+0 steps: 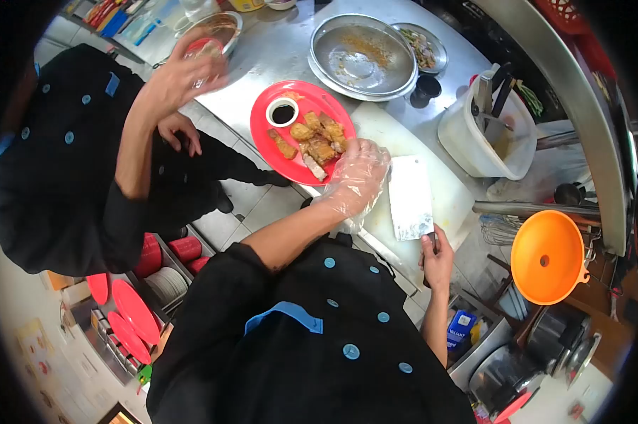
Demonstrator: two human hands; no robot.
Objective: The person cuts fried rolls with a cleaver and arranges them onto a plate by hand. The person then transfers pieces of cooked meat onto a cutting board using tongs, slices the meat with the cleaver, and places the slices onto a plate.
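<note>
My left hand (358, 177), in a clear plastic glove, is at the right edge of a red oval plate (269, 152). Its fingers curl down beside browned, chopped pieces of meat (319, 134), and what they hold is hidden. A small white cup (269, 112) of dark sauce sits on the plate. My bare right hand (437, 258) is closed round the handle of a cleaver (411, 198), whose wide blade lies over the white cutting board (449, 194).
A co-worker's blurred hand (184, 74) is raised at left. Behind the plate stand a metal bowl (326, 46) with brown residue and a dish of chopped food (425, 49). At right are a white tub (467, 134) holding utensils and an orange funnel (545, 240).
</note>
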